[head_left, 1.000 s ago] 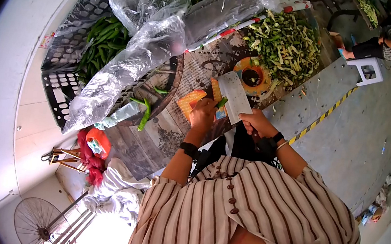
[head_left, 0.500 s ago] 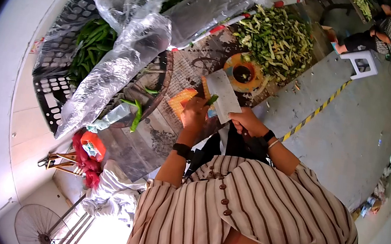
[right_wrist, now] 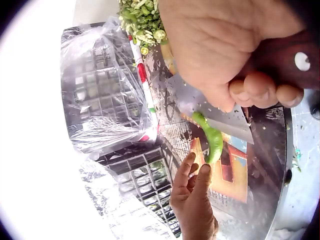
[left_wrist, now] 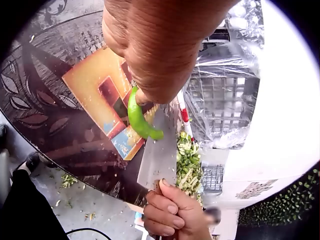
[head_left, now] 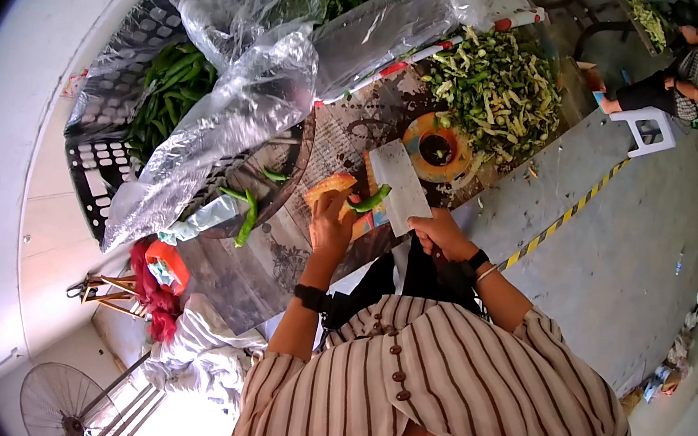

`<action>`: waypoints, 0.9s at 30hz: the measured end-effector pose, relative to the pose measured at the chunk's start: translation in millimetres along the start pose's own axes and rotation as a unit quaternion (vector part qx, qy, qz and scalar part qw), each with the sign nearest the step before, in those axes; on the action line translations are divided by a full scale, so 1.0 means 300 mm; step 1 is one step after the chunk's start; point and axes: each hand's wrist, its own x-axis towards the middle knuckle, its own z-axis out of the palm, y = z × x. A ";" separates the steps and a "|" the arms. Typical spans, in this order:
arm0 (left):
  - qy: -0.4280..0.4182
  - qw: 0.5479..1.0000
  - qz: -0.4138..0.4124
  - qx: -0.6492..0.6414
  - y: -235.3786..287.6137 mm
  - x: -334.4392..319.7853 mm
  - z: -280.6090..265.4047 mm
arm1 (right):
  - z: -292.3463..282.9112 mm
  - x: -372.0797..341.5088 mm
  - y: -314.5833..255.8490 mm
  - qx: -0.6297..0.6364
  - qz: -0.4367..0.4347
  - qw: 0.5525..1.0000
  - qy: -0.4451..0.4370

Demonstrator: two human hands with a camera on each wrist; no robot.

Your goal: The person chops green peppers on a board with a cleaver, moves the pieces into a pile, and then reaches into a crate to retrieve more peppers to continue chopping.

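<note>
My left hand pinches one end of a curved green chili pepper between thumb and fingertips. The pepper's free end points toward the cleaver and overlaps its blade in the left wrist view. My right hand grips the cleaver by its dark wooden handle, with the broad blade lying nearly flat over the table. Beneath the pepper, an orange printed pattern shows on the table top. In the right wrist view, the left hand has its thumb and fingertips at the pepper's lower end.
A heap of chopped peppers lies beyond an orange ring-shaped thing. Whole peppers fill a black crate partly under clear plastic. A few loose peppers lie left of my hand. Someone sits by a white stool.
My left hand has drawn slightly away from the blade, and more of the green pepper shows beyond its fingers. The right hand keeps its grip on the cleaver. The head view has shifted slightly.
</note>
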 end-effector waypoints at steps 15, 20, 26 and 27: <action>-0.029 0.968 -0.154 -0.196 -0.033 -0.008 0.059 | -0.015 0.021 -0.005 -0.050 -0.014 0.998 -0.023; -0.029 0.968 -0.162 -0.188 -0.019 -0.006 0.046 | -0.024 0.008 -0.010 -0.085 -0.018 0.996 -0.018; -0.050 0.965 -0.167 -0.198 -0.030 -0.006 0.054 | -0.020 0.001 -0.011 -0.115 -0.025 0.993 -0.024; -0.051 0.965 -0.168 -0.193 -0.032 -0.007 0.054 | -0.014 0.006 0.001 -0.115 -0.024 0.993 -0.026</action>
